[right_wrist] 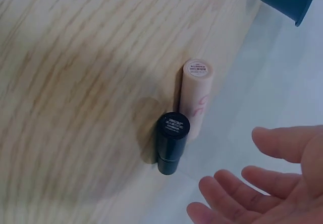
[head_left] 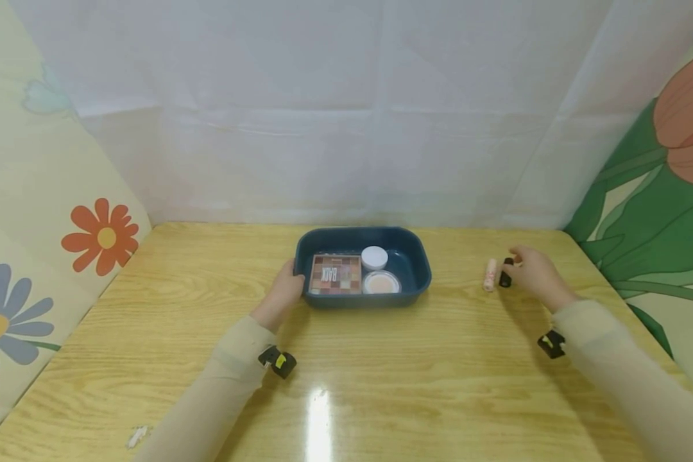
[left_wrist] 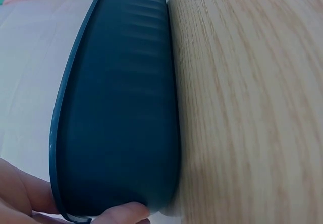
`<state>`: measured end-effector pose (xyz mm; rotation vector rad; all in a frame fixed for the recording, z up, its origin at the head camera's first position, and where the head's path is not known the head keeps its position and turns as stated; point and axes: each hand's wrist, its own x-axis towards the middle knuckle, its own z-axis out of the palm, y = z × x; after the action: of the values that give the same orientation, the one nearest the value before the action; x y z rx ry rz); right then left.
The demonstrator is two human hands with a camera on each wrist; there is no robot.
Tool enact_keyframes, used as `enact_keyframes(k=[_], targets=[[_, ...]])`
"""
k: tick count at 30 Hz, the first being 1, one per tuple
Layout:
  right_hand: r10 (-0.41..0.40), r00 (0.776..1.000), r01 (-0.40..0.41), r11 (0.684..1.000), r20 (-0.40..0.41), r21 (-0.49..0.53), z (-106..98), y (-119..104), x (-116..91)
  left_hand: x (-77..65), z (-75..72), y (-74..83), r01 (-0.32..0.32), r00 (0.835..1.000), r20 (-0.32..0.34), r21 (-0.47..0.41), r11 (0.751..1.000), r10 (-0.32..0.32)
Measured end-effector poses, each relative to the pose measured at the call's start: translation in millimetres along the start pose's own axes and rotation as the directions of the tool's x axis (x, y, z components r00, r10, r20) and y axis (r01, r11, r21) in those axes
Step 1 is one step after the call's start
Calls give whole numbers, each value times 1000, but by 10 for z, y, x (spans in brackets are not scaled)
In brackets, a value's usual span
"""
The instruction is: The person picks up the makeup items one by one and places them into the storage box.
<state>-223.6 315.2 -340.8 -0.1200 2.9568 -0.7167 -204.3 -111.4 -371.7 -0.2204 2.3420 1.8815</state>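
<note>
My left hand (head_left: 283, 292) grips the left end of a dark blue plastic basin (head_left: 369, 301), thumb on the outer wall and fingers over the rim in the left wrist view. Inside the basin lie an eyeshadow palette (head_left: 336, 274), a white-lidded round jar (head_left: 374, 258) and a clear-topped compact (head_left: 381, 283). On the right, a pink lipstick tube (head_left: 489, 274) and a shorter black lipstick tube (right_wrist: 172, 138) lie side by side on the table. My right hand (head_left: 536, 274) hovers just right of the black tube, thumb and fingers spread with nothing between them.
The wooden table (head_left: 381, 372) runs back to a white cloth backdrop (head_left: 346, 128). Flower-printed panels (head_left: 664, 224) stand along the left and right sides. A small white scuffed patch (head_left: 138, 436) marks the table at the front left.
</note>
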Motion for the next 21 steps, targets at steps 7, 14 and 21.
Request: enact_keyframes(k=[7, 14, 21], targets=[[40, 999, -39, 999, -7, 21, 52, 91, 12, -16, -2, 8, 0, 1000, 10, 3, 1000, 0], [86, 996, -86, 995, 8, 57, 64, 157, 58, -17, -14, 17, 13, 1000, 17, 2, 1000, -13], [143, 987, -150, 984, 76, 98, 59, 171, 136, -15, -24, -1, 19, 1000, 8, -23, 1000, -19]])
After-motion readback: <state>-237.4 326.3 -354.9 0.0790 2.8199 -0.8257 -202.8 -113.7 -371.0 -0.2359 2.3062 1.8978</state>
